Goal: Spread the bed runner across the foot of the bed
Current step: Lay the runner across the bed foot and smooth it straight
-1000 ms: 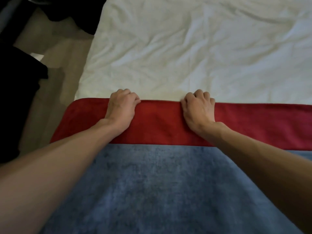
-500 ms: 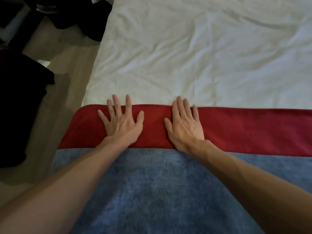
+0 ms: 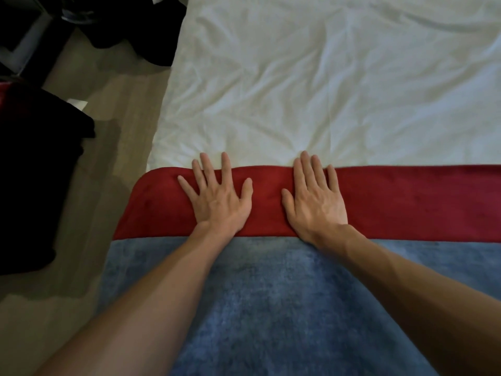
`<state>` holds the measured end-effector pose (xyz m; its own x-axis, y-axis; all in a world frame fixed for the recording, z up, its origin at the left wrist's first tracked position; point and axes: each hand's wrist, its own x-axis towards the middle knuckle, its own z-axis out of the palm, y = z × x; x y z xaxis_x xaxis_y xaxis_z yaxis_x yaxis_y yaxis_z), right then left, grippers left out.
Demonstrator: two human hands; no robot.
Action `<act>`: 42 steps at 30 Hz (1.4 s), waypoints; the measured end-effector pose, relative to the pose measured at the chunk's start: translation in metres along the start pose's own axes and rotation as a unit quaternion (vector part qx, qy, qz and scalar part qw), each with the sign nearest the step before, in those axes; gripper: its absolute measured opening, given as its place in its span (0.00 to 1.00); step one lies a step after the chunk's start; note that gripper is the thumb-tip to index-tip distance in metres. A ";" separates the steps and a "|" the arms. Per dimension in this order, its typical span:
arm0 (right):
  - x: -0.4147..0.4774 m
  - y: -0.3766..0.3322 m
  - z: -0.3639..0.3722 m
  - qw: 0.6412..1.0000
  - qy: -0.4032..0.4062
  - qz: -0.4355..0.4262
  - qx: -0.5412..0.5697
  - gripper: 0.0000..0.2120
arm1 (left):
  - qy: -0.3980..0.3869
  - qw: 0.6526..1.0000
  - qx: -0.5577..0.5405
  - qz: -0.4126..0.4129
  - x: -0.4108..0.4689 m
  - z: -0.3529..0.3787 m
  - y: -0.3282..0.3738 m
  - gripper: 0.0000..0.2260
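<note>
Red-banded bed runner point(image 3: 406, 202) lies flat across the foot of the bed point(image 3: 325, 90); left hand point(image 3: 217, 204) and right hand point(image 3: 317, 204), curled on its far edge a second ago, now press it with fingers point(image 3: 225, 169) straight, holding nothing: pulling likely done, smoothing begun

A pale wooden floor point(image 3: 116, 137) fills the left side of the view. At the far left edge a bulky black shape point(image 3: 35, 172) sits on it, either a bag or heaped cloth, with a red strip point(image 3: 10, 89) at its top. A small white scrap point(image 3: 77, 103) shows just behind it. Farther back lies a dark heap point(image 3: 141, 31), near dark furniture point(image 3: 19, 47).
</note>
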<state>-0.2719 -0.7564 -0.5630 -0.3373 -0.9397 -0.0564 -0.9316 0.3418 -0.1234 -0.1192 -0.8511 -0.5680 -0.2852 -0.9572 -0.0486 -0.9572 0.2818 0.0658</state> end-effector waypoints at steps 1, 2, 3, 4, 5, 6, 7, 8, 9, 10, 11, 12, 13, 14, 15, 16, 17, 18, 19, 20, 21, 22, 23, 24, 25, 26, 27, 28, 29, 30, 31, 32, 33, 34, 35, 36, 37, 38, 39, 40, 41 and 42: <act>0.000 0.000 0.000 1.000 0.000 0.003 -0.007 0.34 | -0.001 1.000 -0.003 0.001 0.000 0.000 0.000 0.36; 0.000 -0.001 -0.001 1.000 -0.001 0.008 -0.014 0.33 | -0.002 1.000 -0.006 0.002 0.000 -0.001 0.000 0.36; -0.001 -0.003 -0.001 1.000 -0.002 0.014 -0.019 0.33 | -0.005 1.000 -0.010 0.004 0.000 -0.002 -0.001 0.35; -0.002 -0.005 0.000 0.999 -0.003 0.022 -0.022 0.33 | -0.008 1.000 -0.011 0.007 -0.001 -0.002 -0.001 0.35; -0.004 -0.008 -0.001 0.999 -0.002 0.035 -0.021 0.33 | -0.012 1.000 -0.010 0.011 -0.001 -0.003 0.000 0.35; -0.007 -0.011 -0.001 0.998 -0.002 0.053 -0.017 0.32 | -0.016 1.000 -0.007 0.015 -0.002 -0.005 0.000 0.35; -0.009 -0.014 -0.001 0.998 -0.004 0.068 -0.011 0.32 | -0.020 1.000 -0.004 0.016 -0.003 -0.006 0.001 0.35; -0.013 -0.019 -0.001 0.996 0.000 0.089 -0.007 0.31 | -0.024 0.999 -0.003 0.027 -0.003 -0.007 0.000 0.35; -0.017 -0.024 -0.001 0.994 0.005 0.113 -0.002 0.31 | -0.030 0.998 -0.002 0.050 -0.002 -0.010 -0.003 0.36; -0.022 -0.031 -0.001 0.991 0.004 0.136 0.005 0.30 | -0.039 0.996 -0.001 0.076 -0.003 -0.012 -0.009 0.36; -0.026 -0.038 -0.001 0.988 -0.002 0.155 0.009 0.30 | -0.046 0.993 -0.002 0.105 -0.004 -0.014 -0.018 0.36; -0.031 -0.046 -0.001 0.985 -0.010 0.173 0.011 0.31 | -0.051 0.989 -0.004 0.135 -0.005 -0.016 -0.029 0.36; -0.035 -0.054 -0.002 0.982 -0.017 0.190 0.016 0.31 | -0.054 0.985 -0.007 0.164 -0.005 -0.018 -0.040 0.37; -0.039 -0.062 -0.003 0.978 -0.025 0.205 0.026 0.32 | -0.056 0.980 -0.007 0.190 -0.005 -0.019 -0.050 0.36; -0.043 -0.072 -0.004 0.975 -0.034 0.217 0.039 0.33 | -0.058 0.975 -0.005 0.212 -0.005 -0.019 -0.061 0.36; -0.047 -0.085 -0.006 0.973 -0.043 0.223 0.049 0.33 | -0.059 0.971 0.002 0.230 -0.006 -0.019 -0.073 0.36; -0.053 -0.099 -0.006 0.971 -0.047 0.226 0.055 0.33 | -0.059 0.968 0.010 0.244 -0.008 -0.020 -0.083 0.35; -0.061 -0.115 -0.006 0.970 -0.045 0.230 0.061 0.33 | -0.054 0.965 0.013 0.257 -0.011 -0.019 -0.091 0.34; -0.070 -0.131 -0.005 0.969 -0.038 0.234 0.070 0.33 | -0.046 0.962 0.014 0.269 -0.012 -0.019 -0.097 0.34; -0.078 -0.147 -0.003 0.968 -0.031 0.236 0.081 0.33 | -0.039 0.960 0.015 0.278 -0.013 -0.019 -0.102 0.34; -0.086 -0.160 0.000 0.968 -0.025 0.234 0.085 0.33 | -0.035 0.958 0.017 0.285 -0.014 -0.018 -0.104 0.34; -0.092 -0.170 0.004 0.969 -0.019 0.231 0.086 0.33 | -0.036 0.957 0.020 0.288 -0.014 -0.018 -0.105 0.34; -0.096 -0.176 0.008 0.969 -0.014 0.230 0.086 0.33 | -0.042 0.956 0.023 0.288 -0.014 -0.018 -0.105 0.34; -0.098 -0.178 0.010 0.969 -0.007 0.232 0.087 0.32 | -0.048 0.957 0.022 0.287 -0.015 -0.018 -0.104 0.33; -0.099 -0.178 0.010 0.968 0.001 0.236 0.087 0.32 | -0.053 0.956 0.018 0.288 -0.015 -0.019 -0.104 0.32; -0.098 -0.176 0.009 0.967 0.007 0.238 0.087 0.32 | -0.058 0.954 0.012 0.292 -0.015 -0.021 -0.105 0.32; -0.099 -0.175 0.009 0.968 0.009 0.237 0.087 0.32 | -0.063 0.952 0.003 0.300 -0.015 -0.023 -0.108 0.31; -0.100 -0.175 0.009 0.969 0.008 0.232 0.087 0.32 | -0.067 0.948 -0.006 0.310 -0.016 -0.026 -0.113 0.30; -0.102 -0.176 0.009 0.970 0.006 0.227 0.087 0.32 | -0.064 0.944 -0.013 0.322 -0.016 -0.028 -0.121 0.29; -0.106 -0.178 0.009 0.971 0.004 0.223 0.087 0.31 | -0.059 0.942 -0.018 0.331 -0.016 -0.029 -0.130 0.28; -0.109 -0.182 0.008 0.971 0.002 0.221 0.091 0.31 | -0.054 0.941 -0.020 0.333 -0.015 -0.030 -0.140 0.28; -0.111 -0.185 0.007 0.971 -0.001 0.219 0.096 0.31 | -0.053 0.943 -0.022 0.327 -0.014 -0.031 -0.151 0.27; -0.114 -0.189 0.006 0.970 -0.005 0.219 0.101 0.31 | -0.058 0.947 -0.022 0.317 -0.012 -0.031 -0.163 0.27; -0.117 -0.194 0.006 0.969 -0.011 0.221 0.107 0.31 | -0.072 0.950 -0.023 0.304 -0.010 -0.031 -0.174 0.27; -0.120 -0.200 0.005 0.968 -0.016 0.223 0.112 0.31 | -0.091 0.951 -0.027 0.293 -0.007 -0.031 -0.184 0.26; -0.123 -0.206 0.005 0.968 -0.019 0.222 0.119 0.32 | -0.116 0.951 -0.037 0.285 -0.004 -0.030 -0.193 0.26; -0.126 -0.214 0.005 0.968 -0.021 0.219 0.123 0.32 | -0.145 0.948 -0.051 0.279 -0.001 -0.029 -0.201 0.26; -0.128 -0.221 0.006 0.969 -0.022 0.215 0.122 0.32 | -0.172 0.944 -0.065 0.275 0.002 -0.027 -0.207 0.26; -0.131 -0.228 0.008 0.970 -0.023 0.212 0.113 0.32 | -0.192 0.940 -0.076 0.273 0.004 -0.024 -0.211 0.26; -0.133 -0.235 0.011 0.972 -0.023 0.211 0.098 0.32 | -0.205 0.936 -0.083 0.274 0.006 -0.022 -0.213 0.27; -0.134 -0.240 0.014 0.974 -0.021 0.212 0.080 0.33 | -0.211 0.933 -0.090 0.277 0.007 -0.020 -0.214 0.26; -0.135 -0.243 0.016 0.974 -0.019 0.215 0.066 0.33 | -0.216 0.930 -0.100 0.280 0.007 -0.018 -0.213 0.26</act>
<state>0.0019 -0.7123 -0.5414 -0.6857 -0.7084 -0.1672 -0.6784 0.7052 -0.2060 0.0836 -0.9194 -0.5646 -0.7710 -0.5355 -0.3446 -0.6363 0.6697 0.3830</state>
